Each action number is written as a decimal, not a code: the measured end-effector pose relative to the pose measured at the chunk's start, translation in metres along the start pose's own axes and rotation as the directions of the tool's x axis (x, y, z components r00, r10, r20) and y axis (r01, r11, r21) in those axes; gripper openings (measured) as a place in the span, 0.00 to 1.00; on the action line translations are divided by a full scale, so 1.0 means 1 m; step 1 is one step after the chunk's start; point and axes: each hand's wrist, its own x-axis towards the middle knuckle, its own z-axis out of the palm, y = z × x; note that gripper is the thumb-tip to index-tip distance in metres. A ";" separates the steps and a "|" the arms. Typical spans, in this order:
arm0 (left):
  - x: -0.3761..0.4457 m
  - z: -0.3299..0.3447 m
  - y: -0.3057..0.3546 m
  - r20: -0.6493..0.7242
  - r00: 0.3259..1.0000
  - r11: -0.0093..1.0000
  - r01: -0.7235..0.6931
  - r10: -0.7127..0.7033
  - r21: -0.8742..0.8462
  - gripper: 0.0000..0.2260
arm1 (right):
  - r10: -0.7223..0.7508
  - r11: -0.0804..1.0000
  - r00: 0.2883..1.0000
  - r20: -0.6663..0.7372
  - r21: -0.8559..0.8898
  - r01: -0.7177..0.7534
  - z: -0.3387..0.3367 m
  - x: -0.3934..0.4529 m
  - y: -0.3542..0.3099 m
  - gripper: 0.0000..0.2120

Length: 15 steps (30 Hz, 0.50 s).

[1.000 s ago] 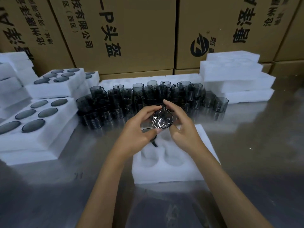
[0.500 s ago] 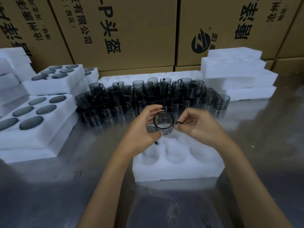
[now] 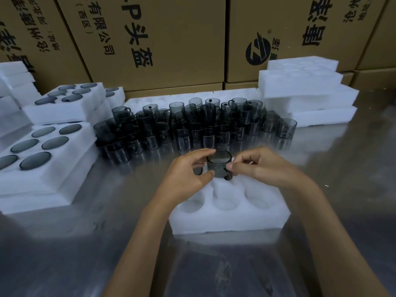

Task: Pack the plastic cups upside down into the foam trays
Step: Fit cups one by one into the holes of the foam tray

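A smoky grey plastic cup (image 3: 219,162) with a small handle stands bottom-up over a back-row hole of the white foam tray (image 3: 229,219) in front of me. My left hand (image 3: 188,179) grips its left side between thumb and fingers. My right hand (image 3: 259,166) pinches its right side near the handle. Another dark cup (image 3: 198,170) sits in the tray behind my left hand, mostly hidden. The tray's three front holes are bare. A crowd of several loose cups (image 3: 192,125) stands on the table beyond the tray.
Filled foam trays (image 3: 70,151) with upturned cups are stacked at the left. A stack of bare foam trays (image 3: 304,93) sits at the back right, and one long tray (image 3: 150,101) lies behind the cups. Cardboard boxes (image 3: 160,39) wall the back. The steel table (image 3: 342,168) is shiny.
The cup has turned from facing me to bottom-up and come down onto the tray's back row. Both hands went down with it.
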 end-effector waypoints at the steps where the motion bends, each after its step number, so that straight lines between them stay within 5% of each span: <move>1: 0.000 0.000 0.001 0.001 1.000 1.000 0.008 -0.008 -0.013 0.23 | -0.007 1.000 0.997 -0.079 -0.001 0.007 0.001 0.002 0.002 0.10; 4: -0.001 0.001 0.003 -0.006 0.999 0.999 0.033 -0.033 -0.034 0.22 | -0.074 0.996 0.971 -0.226 0.028 0.082 0.004 0.005 0.006 0.06; 15: 0.000 0.007 0.003 -0.066 0.997 0.971 0.059 -0.045 0.232 0.28 | -0.038 0.996 0.992 -0.120 -0.087 0.027 0.003 0.010 0.018 0.07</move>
